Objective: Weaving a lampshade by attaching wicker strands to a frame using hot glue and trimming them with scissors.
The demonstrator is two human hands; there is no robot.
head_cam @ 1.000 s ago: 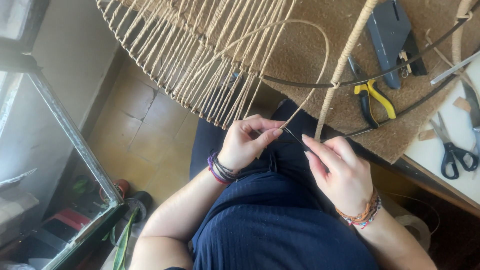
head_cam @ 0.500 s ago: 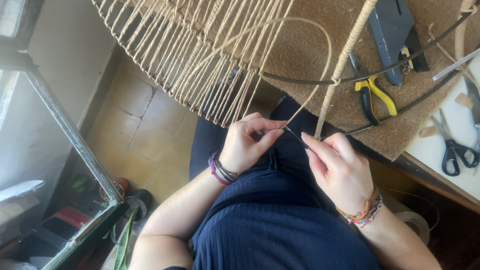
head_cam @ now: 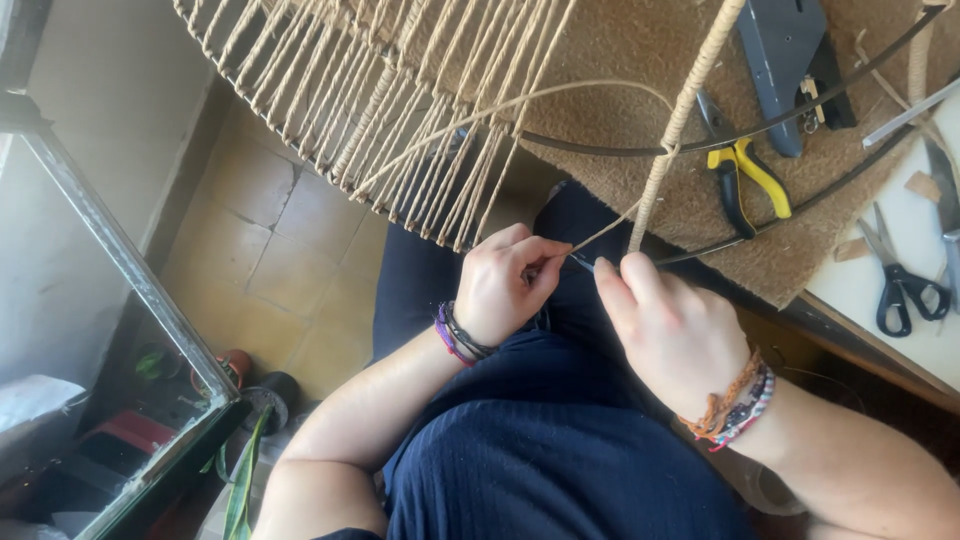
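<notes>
The left hand (head_cam: 505, 285) pinches a pale cord (head_cam: 520, 103) at mid-frame, and the right hand (head_cam: 672, 335) nips the same strand beside it, below the wrapped rod (head_cam: 680, 120). A slack pinch could probably let the loop slip and loosen. Pliers (head_cam: 745, 175) and scissors (head_cam: 900, 285) crowd two o'clock; open floor (head_cam: 290, 260) lies at nine.

Two hands (head_cam: 600, 300), one yellow-handled pliers (head_cam: 745, 180), one black scissors (head_cam: 900, 280).

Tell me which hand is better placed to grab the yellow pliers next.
Probably the right hand: the yellow pliers lie on the brown mat just above it, while the left hand pinches the cord farther away.
</notes>
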